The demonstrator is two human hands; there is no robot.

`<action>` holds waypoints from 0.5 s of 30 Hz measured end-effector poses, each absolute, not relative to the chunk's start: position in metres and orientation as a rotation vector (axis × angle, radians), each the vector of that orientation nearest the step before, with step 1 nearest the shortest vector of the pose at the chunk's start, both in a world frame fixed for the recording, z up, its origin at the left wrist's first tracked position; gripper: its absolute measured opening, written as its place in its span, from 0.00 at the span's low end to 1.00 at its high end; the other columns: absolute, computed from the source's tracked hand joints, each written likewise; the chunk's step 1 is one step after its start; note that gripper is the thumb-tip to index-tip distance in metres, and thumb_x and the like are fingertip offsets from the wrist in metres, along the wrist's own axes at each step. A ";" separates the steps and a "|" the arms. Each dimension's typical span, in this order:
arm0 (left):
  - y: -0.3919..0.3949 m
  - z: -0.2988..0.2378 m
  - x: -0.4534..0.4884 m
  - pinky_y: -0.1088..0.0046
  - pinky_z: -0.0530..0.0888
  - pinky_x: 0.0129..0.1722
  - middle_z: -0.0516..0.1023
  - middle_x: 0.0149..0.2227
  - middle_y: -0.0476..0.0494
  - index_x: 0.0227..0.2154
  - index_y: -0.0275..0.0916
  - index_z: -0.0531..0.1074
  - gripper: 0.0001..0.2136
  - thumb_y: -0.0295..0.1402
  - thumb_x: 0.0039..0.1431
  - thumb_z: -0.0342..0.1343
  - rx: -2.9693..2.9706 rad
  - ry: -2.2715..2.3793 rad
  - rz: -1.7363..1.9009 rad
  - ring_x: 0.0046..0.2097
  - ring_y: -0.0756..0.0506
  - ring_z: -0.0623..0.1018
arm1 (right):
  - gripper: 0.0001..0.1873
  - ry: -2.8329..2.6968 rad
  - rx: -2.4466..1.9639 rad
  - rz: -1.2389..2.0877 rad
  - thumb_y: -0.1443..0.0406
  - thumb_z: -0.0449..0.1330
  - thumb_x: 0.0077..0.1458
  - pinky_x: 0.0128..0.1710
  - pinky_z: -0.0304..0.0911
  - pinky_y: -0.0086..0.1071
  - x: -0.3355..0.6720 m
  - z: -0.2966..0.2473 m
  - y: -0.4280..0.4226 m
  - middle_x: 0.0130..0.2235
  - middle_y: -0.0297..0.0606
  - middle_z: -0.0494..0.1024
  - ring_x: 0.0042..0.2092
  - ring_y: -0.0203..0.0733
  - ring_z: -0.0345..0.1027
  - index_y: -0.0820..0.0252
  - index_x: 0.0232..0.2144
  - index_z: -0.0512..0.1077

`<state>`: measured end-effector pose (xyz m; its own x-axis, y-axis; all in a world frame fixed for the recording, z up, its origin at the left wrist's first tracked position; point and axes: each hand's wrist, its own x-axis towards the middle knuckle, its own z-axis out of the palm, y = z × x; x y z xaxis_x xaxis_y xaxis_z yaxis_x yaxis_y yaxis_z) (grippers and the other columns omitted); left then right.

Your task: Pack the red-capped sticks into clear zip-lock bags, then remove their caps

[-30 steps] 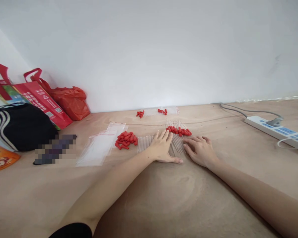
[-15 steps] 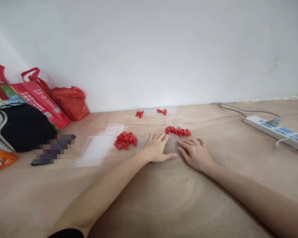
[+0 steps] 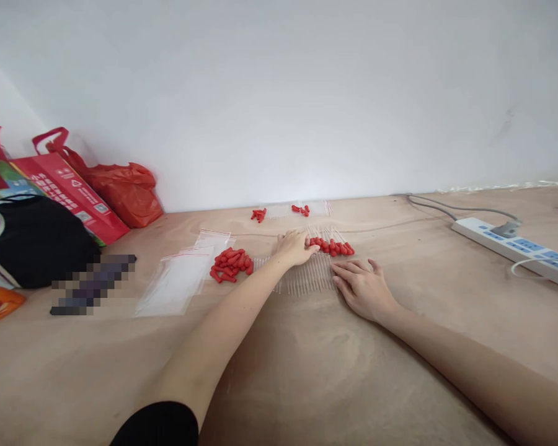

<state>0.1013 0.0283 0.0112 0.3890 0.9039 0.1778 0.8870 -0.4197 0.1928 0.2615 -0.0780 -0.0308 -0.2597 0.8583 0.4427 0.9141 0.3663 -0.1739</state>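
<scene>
A row of thin clear glass tubes (image 3: 307,277) lies side by side on the wooden table. My right hand (image 3: 366,291) rests on the table at the row's right end, fingers stretched out and their tips against the last tubes. Beyond the row, my left hand (image 3: 294,248) is beside the left end of a group of glass droppers with red rubber bulbs (image 3: 332,247). Its thumb is apart from the fingers, and I see nothing held in it. My left forearm passes over part of the tubes. Left of them is a heap of loose red rubber bulbs (image 3: 231,265).
Clear zip bags (image 3: 174,285) lie left of the heap. More bags with red bulbs (image 3: 300,210) are near the wall. A white power strip (image 3: 516,244) is at the right. A black bag (image 3: 37,241), a red plastic bag (image 3: 130,192) and a blurred-out dark object (image 3: 95,285) are left.
My left hand has moved forward off the tubes to the left side of the red-bulbed droppers, uncovering the tubes' middle. My right hand stays at the row's right end.
</scene>
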 end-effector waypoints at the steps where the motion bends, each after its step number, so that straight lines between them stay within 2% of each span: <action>1: 0.029 0.011 0.101 0.61 0.64 0.42 0.73 0.38 0.45 0.27 0.39 0.66 0.12 0.44 0.51 0.50 2.563 1.654 0.396 0.44 0.41 0.69 | 0.17 -2.175 -1.547 -0.151 0.63 0.43 0.58 0.50 0.42 0.55 0.261 -0.031 -0.077 0.45 0.40 0.73 0.46 0.45 0.62 0.55 0.44 0.68; 8: 0.030 0.010 0.107 0.63 0.63 0.43 0.75 0.35 0.45 0.26 0.39 0.69 0.09 0.39 0.50 0.51 2.520 1.727 0.451 0.42 0.42 0.71 | 0.18 -2.178 -1.629 -0.122 0.64 0.42 0.57 0.51 0.41 0.55 0.259 -0.030 -0.071 0.48 0.40 0.71 0.49 0.46 0.59 0.54 0.46 0.66; 12: 0.026 0.014 0.110 0.64 0.64 0.41 0.75 0.30 0.44 0.22 0.38 0.70 0.08 0.35 0.50 0.51 2.454 1.835 0.521 0.39 0.42 0.72 | 0.17 -2.124 -1.629 -0.143 0.64 0.42 0.57 0.50 0.43 0.53 0.261 -0.031 -0.070 0.45 0.38 0.72 0.47 0.45 0.60 0.54 0.42 0.69; 15: 0.017 0.019 0.100 0.64 0.64 0.40 0.75 0.31 0.43 0.23 0.38 0.70 0.08 0.35 0.51 0.49 2.424 1.889 0.610 0.39 0.42 0.72 | 0.16 -2.061 -1.564 -0.208 0.62 0.45 0.56 0.50 0.46 0.49 0.264 -0.033 -0.070 0.42 0.38 0.73 0.46 0.45 0.62 0.54 0.39 0.70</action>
